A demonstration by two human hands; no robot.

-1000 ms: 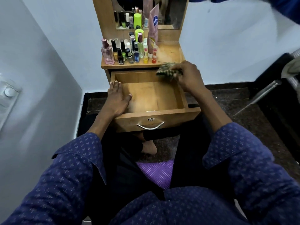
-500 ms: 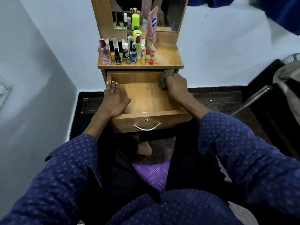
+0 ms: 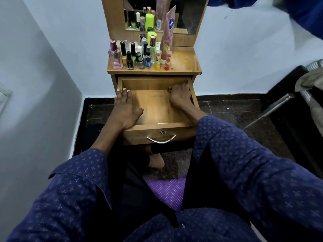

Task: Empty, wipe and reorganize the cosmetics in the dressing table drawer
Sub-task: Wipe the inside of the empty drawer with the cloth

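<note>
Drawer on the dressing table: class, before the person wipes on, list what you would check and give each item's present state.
1. Drawer pulled out far enough to reach the back: ok.
2. Drawer emptied: ok; only bare wood shows inside.
3. Cosmetics parked out of the way: ok; they stand upright on the table top, left of its middle.
4. Drawer steadied: ok; the left hand rests flat on its left side.
5. Cloth in hand: ok; the right hand holds it at the back right corner, though only a scrap shows.
6. Floor of the drawer already clean: cannot tell.
</note>
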